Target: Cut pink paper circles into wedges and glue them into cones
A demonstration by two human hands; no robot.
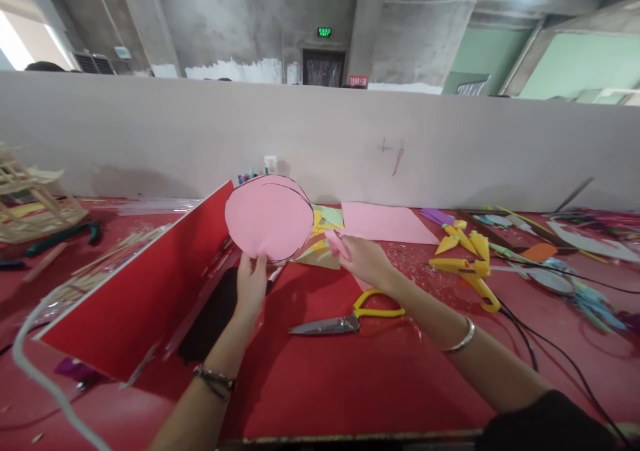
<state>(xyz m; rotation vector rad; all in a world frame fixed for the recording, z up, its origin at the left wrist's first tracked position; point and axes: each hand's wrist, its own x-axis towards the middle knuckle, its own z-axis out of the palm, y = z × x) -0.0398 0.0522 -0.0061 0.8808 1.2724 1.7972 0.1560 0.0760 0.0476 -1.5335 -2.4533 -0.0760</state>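
My left hand [251, 283] pinches the lower edge of a round pink paper cutout [270, 216], which is held up facing me with dark drawn lines along its rim. To its right, my right hand [364, 259] is closed on a small pink paper scrap [336, 243]. Yellow-handled scissors [345, 322] lie on the red table below the hands, blades pointing left. Behind the hands lie a pink paper sheet [387, 223] and some yellow and green paper pieces [327, 217]. A dark flat object [213, 317] rests beneath my left forearm.
A red board [145, 284] stands on edge at the left, near thin wooden sticks and a wooden model [33, 197]. At the right are a yellow glue gun [470, 274] with a cord, yellow paper shapes [463, 237] and colourful scraps. A pale partition [320, 131] closes off the back.
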